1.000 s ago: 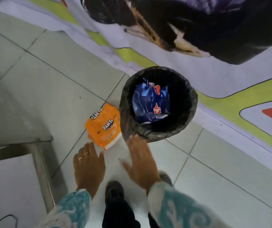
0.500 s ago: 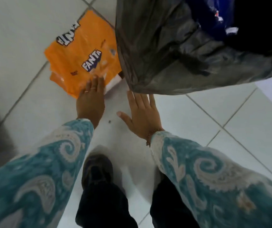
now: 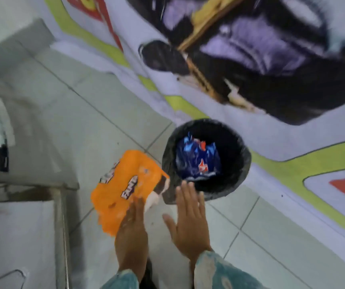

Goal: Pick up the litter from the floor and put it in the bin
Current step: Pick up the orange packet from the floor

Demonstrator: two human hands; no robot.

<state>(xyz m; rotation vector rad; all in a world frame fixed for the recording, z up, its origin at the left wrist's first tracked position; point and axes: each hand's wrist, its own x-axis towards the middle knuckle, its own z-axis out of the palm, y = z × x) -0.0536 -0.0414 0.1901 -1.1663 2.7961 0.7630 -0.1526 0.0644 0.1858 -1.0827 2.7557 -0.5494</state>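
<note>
An orange Fanta wrapper (image 3: 123,188) hangs off the floor, held at its lower edge by my left hand (image 3: 131,236). It sits just left of the round bin (image 3: 240,178), which is lined with a black bag and holds a crumpled blue wrapper (image 3: 196,161). My right hand (image 3: 189,222) is flat with fingers spread, holding nothing, its fingertips near the bin's front rim.
A large printed banner (image 3: 250,69) with dark, yellow-green and red areas lies on the floor behind and right of the bin. A metal-framed white surface (image 3: 21,232) stands at the lower left. Grey floor tiles (image 3: 96,126) surround the bin.
My left hand has taken hold of the orange wrapper and lifted it from the floor. The view has pulled up and back from the floor, so the whole bin shows again.
</note>
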